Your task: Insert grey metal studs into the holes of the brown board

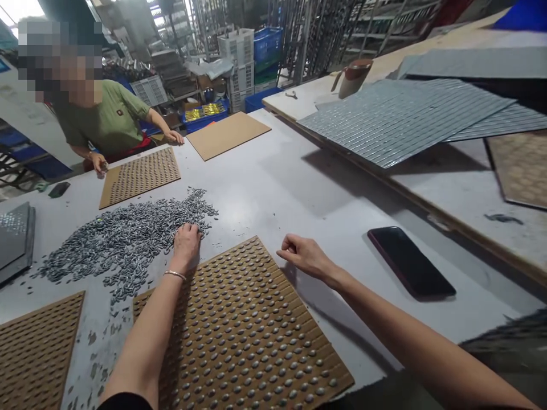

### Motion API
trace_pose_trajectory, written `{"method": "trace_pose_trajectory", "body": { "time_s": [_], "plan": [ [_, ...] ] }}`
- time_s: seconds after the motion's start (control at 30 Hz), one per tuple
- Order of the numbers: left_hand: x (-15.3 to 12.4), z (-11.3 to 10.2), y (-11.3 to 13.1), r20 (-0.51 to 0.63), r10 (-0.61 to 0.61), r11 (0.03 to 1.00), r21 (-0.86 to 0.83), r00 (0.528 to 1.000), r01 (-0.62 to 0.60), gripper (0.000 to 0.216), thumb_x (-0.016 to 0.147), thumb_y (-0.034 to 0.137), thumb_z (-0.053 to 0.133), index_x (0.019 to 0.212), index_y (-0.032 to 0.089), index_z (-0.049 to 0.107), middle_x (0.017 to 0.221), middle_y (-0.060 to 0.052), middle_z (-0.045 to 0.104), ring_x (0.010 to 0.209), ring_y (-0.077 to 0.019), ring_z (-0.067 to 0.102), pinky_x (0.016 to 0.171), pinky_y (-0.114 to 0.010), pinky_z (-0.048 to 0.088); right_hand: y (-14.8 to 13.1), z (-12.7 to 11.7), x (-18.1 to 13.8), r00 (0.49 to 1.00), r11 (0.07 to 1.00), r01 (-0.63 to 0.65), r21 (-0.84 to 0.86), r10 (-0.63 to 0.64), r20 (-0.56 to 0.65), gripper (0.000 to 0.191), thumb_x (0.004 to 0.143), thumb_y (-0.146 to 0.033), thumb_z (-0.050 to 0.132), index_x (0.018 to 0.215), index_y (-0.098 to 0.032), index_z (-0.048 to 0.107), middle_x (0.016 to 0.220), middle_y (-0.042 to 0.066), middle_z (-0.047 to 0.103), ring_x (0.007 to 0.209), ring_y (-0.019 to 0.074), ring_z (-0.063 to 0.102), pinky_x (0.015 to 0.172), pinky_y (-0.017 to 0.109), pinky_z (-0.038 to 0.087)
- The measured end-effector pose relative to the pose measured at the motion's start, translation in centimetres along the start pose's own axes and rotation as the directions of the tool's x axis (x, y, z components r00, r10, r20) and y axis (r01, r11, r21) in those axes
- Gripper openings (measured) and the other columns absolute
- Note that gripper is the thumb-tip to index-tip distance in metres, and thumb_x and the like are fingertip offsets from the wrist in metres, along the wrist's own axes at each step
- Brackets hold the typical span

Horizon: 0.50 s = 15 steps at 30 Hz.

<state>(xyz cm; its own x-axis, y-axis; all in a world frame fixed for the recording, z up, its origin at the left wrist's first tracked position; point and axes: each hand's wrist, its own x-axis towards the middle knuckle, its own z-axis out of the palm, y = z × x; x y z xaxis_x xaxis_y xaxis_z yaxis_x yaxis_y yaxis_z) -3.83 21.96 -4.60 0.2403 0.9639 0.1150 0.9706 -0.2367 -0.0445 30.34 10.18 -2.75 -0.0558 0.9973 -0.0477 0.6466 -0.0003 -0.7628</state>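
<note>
My left hand (187, 246), a bracelet on its wrist, is at the right edge of a pile of small, shiny grey oval pieces (123, 239). Its fingers curl down into the pieces, and the fingertips are hidden. In front of me lies a brown board (239, 319) with rows of the same ovals across most of its surface; my left forearm passes over its left part. Just off the board's far right corner hovers my right hand (305, 254). Its fingers are bent inward and closed, and anything between them is too small to make out.
Across the table a person works at another studded board (143, 173), beside a plain brown board (231, 134). A phone (412, 262) lies to my right. Ribbed grey sheets (405, 117) overhang the side table. Another studded board (38, 347) is at lower left, dark panels (15, 242) above it.
</note>
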Motion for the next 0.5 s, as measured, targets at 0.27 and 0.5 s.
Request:
{"method": "trace_pose_trajectory", "body": {
  "time_s": [0.27,0.5],
  "plan": [
    [0.1,0.5,-1.7,0.018,-0.047,0.943,-0.33,0.999,0.05,0.016,0.09,0.026,0.041,0.087,0.017,0.054,0.098,-0.016,0.055,0.094,-0.0287,0.055,0.08,-0.037,0.041,1.4,0.4,-2.4,1.0,1.0,0.004,0.028,-0.004,0.012,0.025,0.081,-0.042,0.056,0.068,-0.021,0.049,0.058,-0.004,0.05,0.053,0.012,0.045,0.053,0.023,0.034],
    [1.8,-1.2,-4.2,-0.101,-0.492,0.656,-0.696,0.865,0.292,0.013,0.084,0.028,0.049,0.074,0.022,0.044,0.085,-0.01,0.055,0.09,-0.0246,0.055,0.078,-0.034,0.042,2.6,0.0,-4.0,0.999,0.999,-0.032,0.029,0.033,-0.014,0.033,0.078,-0.051,0.056,0.067,-0.021,0.049,0.055,-0.004,0.045,0.052,0.0123,0.041,0.051,0.023,0.034]
  ]
}}
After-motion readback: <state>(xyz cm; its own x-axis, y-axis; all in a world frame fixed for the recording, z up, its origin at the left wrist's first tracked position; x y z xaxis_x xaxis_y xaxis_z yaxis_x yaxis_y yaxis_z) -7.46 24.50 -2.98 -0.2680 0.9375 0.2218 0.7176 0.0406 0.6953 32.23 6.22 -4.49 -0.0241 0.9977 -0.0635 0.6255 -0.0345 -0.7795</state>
